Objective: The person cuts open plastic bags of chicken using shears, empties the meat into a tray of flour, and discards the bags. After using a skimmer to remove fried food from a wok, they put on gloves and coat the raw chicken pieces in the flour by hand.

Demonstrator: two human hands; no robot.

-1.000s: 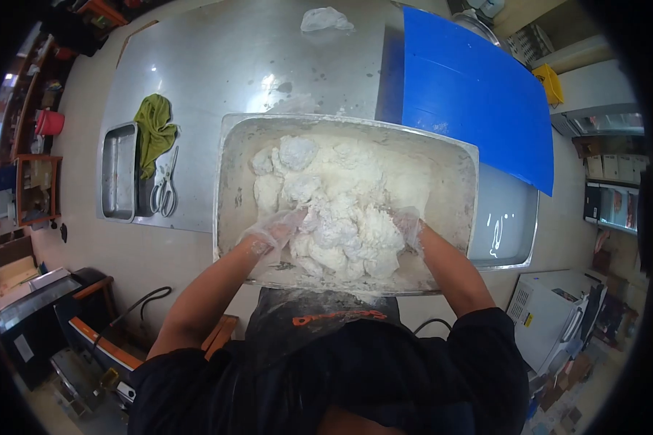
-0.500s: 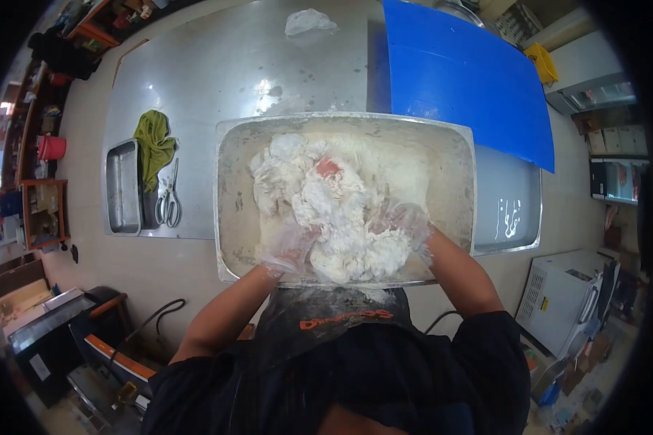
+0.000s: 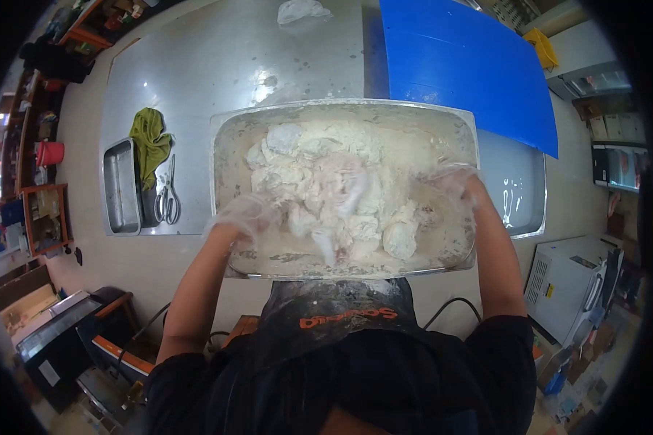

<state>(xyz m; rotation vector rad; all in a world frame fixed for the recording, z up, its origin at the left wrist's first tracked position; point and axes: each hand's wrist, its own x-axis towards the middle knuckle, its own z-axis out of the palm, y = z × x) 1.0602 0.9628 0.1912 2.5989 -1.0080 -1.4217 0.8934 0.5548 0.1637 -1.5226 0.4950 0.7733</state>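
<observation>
A large metal tub (image 3: 345,109) holds loose white flour and several flour-coated pieces (image 3: 345,185) heaped in its middle and left. My left hand (image 3: 250,214), in a clear plastic glove, is over the tub's left side, beside the pieces. My right hand (image 3: 450,180), gloved the same way, is at the tub's right side, away from the heap. Both hands are smeared by motion, so their fingers cannot be made out.
On the steel table (image 3: 189,80) are a small metal tray (image 3: 121,188), a green cloth (image 3: 150,141) and scissors (image 3: 168,203) at the left, and a plastic bag (image 3: 302,10) at the back. A blue board (image 3: 464,72) partly covers a metal basin (image 3: 511,185) at the right.
My hands have moved apart, the left one to the left and the right one up and to the right. The gathered pieces have dropped and spread across the tub.
</observation>
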